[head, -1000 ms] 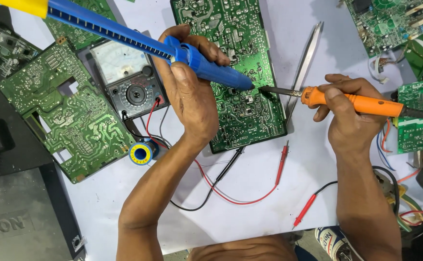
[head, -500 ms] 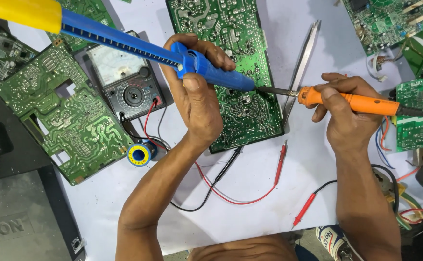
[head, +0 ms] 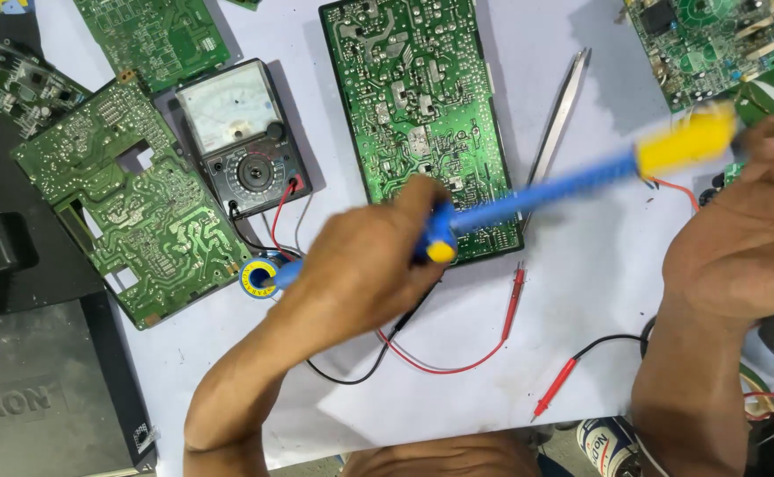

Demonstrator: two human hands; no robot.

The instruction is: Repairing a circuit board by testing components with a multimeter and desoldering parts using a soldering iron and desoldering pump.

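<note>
Desoldering pump (head: 537, 190), blue ribbed barrel with a yellow plunger end, now lies swung across the scene, its yellow end toward 2 o'clock. Half a second earlier that end pointed toward 10 o'clock and the tip sat on the large circuit board (head: 418, 115) beside the orange soldering iron. Both tools have come off the board, which suggests that the work on that joint has paused. The pump is motion-blurred, so its exact tip is hard to place; it seems to end near the blue solder spool (head: 259, 276) at 9 o'clock of the left hand.

The left hand (head: 365, 265) is closed around the barrel, a yellow button showing just past the knuckles. The right hand (head: 749, 234) has moved to 3 o'clock, curled at the yellow plunger end; whether it grips anything cannot be told, and the iron is no longer visible.

The board is glossy green, rectangular, studded with dull silver solder points, lying flat at 12 o'clock. Metal tweezers (head: 559, 110), slim and shiny, lie just to its right. An analogue multimeter (head: 241, 137), black with a pale dial face, sits at 10 o'clock, its red and black leads (head: 444, 362) trailing over the white sheet (head: 581, 291). A second green board (head: 131, 203), with cut-outs, lies at 9 o'clock.
</note>
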